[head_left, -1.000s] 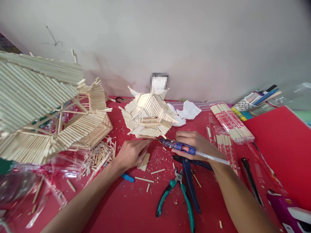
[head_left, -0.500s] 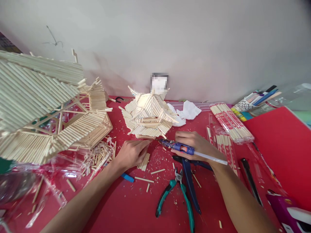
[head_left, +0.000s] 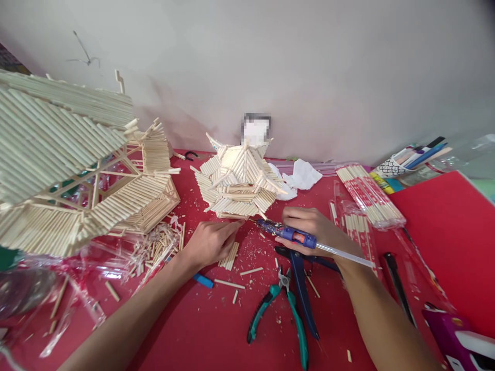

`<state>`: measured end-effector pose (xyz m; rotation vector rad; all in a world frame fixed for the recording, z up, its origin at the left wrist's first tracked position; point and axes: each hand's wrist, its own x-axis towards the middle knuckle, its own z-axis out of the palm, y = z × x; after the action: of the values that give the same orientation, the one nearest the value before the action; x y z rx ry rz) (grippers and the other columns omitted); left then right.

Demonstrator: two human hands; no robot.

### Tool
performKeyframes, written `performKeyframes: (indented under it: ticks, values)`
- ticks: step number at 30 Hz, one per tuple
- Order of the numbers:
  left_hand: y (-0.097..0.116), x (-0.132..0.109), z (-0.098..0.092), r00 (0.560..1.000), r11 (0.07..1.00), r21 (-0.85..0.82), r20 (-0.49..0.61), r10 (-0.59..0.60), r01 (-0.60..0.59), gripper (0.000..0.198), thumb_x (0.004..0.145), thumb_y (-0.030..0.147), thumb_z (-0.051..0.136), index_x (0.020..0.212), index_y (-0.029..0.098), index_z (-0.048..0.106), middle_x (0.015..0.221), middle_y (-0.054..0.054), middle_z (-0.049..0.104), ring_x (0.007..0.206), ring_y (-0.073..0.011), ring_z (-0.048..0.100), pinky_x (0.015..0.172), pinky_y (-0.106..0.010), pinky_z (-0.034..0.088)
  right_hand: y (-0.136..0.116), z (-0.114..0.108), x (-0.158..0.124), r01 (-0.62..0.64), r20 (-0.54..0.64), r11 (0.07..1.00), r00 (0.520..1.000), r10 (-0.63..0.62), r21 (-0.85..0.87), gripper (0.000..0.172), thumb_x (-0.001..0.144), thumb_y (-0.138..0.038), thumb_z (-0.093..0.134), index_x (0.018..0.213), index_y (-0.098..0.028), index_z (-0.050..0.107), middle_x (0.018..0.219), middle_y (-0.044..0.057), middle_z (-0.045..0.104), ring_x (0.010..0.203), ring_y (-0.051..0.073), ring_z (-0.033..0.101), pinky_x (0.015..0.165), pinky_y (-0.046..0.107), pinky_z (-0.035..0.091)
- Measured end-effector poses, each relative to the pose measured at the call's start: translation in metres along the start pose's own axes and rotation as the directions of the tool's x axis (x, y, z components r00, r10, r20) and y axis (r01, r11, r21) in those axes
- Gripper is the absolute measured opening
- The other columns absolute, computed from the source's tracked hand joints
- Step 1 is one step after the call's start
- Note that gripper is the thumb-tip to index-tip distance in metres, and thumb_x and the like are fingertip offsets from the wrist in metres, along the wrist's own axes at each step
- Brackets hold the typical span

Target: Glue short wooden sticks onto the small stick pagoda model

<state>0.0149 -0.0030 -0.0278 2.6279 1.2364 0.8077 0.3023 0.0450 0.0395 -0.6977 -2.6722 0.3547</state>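
Observation:
A small pagoda-like model of wooden sticks stands at the centre of the red table. My right hand is wrapped round a blue glue gun with a clear glue stick in its rear; the nozzle points left at the model's front lower edge. My left hand is at that edge, index finger stretched toward the nozzle and the other fingers curled. Whether it pinches a small piece is too small to tell. Just below it lies a row of short sticks.
A larger stick building fills the left, beside a pile of stick offcuts. Green-handled pliers and a dark blue cutter lie in front. Packed chopsticks, a pen holder and a red sheet are at the right.
The glue gun and my right hand have shifted slightly right, and the nozzle has drawn a little away from my left fingertip. The view has moved slightly.

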Motion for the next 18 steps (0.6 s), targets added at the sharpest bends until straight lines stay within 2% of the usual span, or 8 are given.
performKeyframes:
  ticks: [8,18]
  values:
    - [0.0001,-0.0018,-0.0003,0.999,1.0,0.026,0.048,-0.008,0.007,0.037,0.093,0.02,0.046,0.124,0.014,0.064,0.079,-0.006,0.075,0.064,-0.0162,0.069,0.054,-0.025,0.048,0.0023,0.007,-0.0005,0.014,0.007,0.999,1.0,-0.013,-0.04,0.027,0.094,-0.033,0.058,0.072,-0.02,0.054,0.073,0.003,0.054,0.065,0.016,0.049,0.057,0.028,0.035]
    - [-0.002,-0.0034,0.0026,0.998,0.997,0.077,0.066,0.006,-0.011,0.038,0.093,0.023,0.046,0.125,0.013,0.065,0.075,-0.006,0.073,0.061,-0.0168,0.066,0.052,-0.026,0.045,0.0019,0.0089,-0.0024,0.004,0.03,0.999,1.0,-0.003,-0.045,0.025,0.095,-0.032,0.058,0.072,-0.022,0.052,0.076,0.003,0.055,0.067,0.016,0.05,0.055,0.03,0.036]
